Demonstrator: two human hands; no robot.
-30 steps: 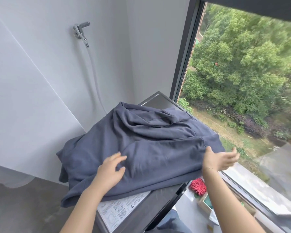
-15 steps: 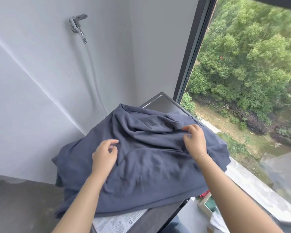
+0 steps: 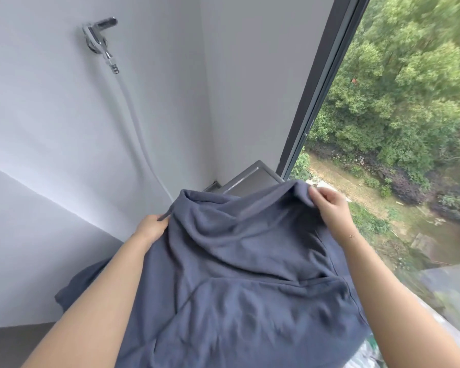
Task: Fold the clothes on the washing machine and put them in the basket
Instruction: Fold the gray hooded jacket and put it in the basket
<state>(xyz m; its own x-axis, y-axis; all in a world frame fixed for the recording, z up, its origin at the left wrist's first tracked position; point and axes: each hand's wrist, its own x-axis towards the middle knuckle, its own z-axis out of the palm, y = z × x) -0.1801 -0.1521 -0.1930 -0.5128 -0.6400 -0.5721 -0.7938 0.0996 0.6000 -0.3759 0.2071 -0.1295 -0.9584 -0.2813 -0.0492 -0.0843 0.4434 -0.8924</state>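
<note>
Both hands gripping blue garment

Both bare forearms reach forward and away from the camera, one from the lower left and one from the lower right. The left hand sits lower, its fingers curled round the edge of the cloth and mostly hidden behind it. The right hand is raised higher and further forward, thumb and fingers pinching the cloth's top edge, wrist bent.
</note>
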